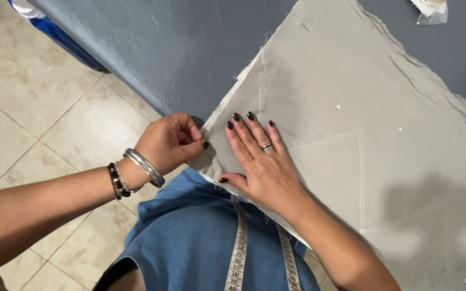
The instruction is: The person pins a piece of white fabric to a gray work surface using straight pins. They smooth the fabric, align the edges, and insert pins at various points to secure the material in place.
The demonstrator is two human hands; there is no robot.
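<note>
Tape measure (238, 248), draped over blue denim garment (190, 237), nearest the lens. Grey fabric panel (351, 108), frayed edges, pale chalk lines, spread on grey-blue table (163, 48), corner overhanging the near edge. Left hand (168, 143): grip pinched on that corner. Right hand (260, 156): flat, fingers spread, pressing, grasping nothing. Risks, as judged: corner slipping from the pinch; cloth creeping under the palm, skewing chalk lines; frayed threads pulling loose; smudged chalk.

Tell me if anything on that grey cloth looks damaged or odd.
The grey cloth has ragged, fraying edges, plainest along its upper right side, and two darker blotches like damp patches. The left hand pinches its corner; the right hand presses it flat.
</note>
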